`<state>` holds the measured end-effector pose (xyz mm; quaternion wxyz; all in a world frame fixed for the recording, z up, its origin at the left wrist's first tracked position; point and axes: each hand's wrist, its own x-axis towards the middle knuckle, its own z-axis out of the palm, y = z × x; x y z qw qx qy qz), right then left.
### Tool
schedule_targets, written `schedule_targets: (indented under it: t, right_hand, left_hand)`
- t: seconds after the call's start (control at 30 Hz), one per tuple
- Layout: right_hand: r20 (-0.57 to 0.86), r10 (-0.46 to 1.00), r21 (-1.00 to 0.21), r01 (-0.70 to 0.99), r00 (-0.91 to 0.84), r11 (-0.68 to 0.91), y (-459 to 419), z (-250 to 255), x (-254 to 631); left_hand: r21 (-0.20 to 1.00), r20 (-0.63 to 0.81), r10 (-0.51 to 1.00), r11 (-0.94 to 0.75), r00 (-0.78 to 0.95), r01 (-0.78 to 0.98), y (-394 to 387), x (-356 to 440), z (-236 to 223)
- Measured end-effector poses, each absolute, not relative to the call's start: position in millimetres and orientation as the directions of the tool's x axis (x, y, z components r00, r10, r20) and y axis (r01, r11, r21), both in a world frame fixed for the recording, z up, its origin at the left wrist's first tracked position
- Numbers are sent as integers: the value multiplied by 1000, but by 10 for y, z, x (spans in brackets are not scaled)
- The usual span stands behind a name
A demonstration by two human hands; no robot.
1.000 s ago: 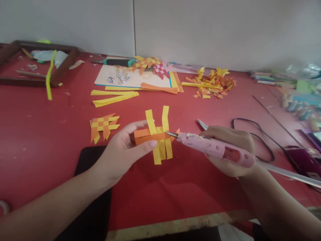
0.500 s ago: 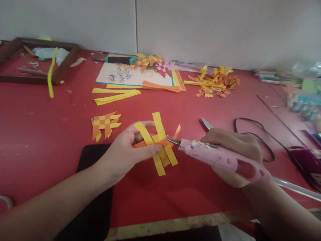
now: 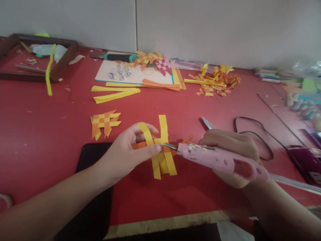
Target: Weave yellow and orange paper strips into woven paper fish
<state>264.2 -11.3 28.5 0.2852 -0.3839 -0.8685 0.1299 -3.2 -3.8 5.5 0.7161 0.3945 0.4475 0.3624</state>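
Between the thumb and fingers of my left hand point(image 3: 127, 149) is a woven piece of yellow and orange paper strips point(image 3: 163, 157). My right hand point(image 3: 232, 147) is closed around a pink hot glue gun point(image 3: 210, 157), a clear glue stick point(image 3: 293, 182) jutting from its back. The gun's metal nozzle meets the orange strip beside my left thumb. Scissors point(image 3: 206, 122) show only their blades, which poke out past my right hand; their handles are hidden. A finished woven paper fish point(image 3: 104, 122) lies on the table beyond my left hand.
A black phone-like slab point(image 3: 94, 197) lies under my left forearm. Yellow strips point(image 3: 115, 93) and orange strips point(image 3: 161, 85) lie farther back, with a pile of paper scraps point(image 3: 218, 80) at the right. A wooden frame point(image 3: 64, 62) stands back left; a black cord point(image 3: 271, 140) loops at the right.
The woven piece has turned slightly in my left hand, its upper strips swinging to the right. The glue gun has dropped a little, its nozzle still at the strips.
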Motion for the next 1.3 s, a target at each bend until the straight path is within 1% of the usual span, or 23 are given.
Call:
schedule_targets:
  t: [0.07,0.2,0.33,0.5,0.6,0.77,0.9,1.07,1.3]
  right_hand:
    - [392,738,-447,587,-550,675,-103,287,2651]
    - [428,701,-454,536,-570,712,-80,285,2673]
    - [403,713,-446,557,-574,701,-75,299,2663]
    - [421,717,-454,556,-555,696,-87,328,2649]
    - [398,724,-462,558,-564,689,-96,327,2672]
    - [361,739,-502,549,-569,668,-103,328,2677]
    - [394,738,-508,539,-549,672,-82,347,2649]
    - [404,715,-513,506,-571,694,-55,351,2658]
    - [369,742,-565,499,-560,657,-61,352,2683]
  left_hand:
    - [898,-340,877,410,341,-161,-34,-29,59]
    - [911,-327,881,391,342,-134,-32,-33,77]
    - [923,-302,884,364,356,-121,-41,-39,97]
    - [928,-285,894,347,347,-132,-42,-29,118]
    - [936,-272,895,332,353,-119,-36,-24,131]
    - [940,-265,886,325,380,-101,-38,-25,133]
    - [936,-253,889,324,382,-134,-48,-20,118]
    - [922,-258,875,350,410,-166,-53,-22,120]
    - [925,-264,870,351,417,-146,-49,-28,128]
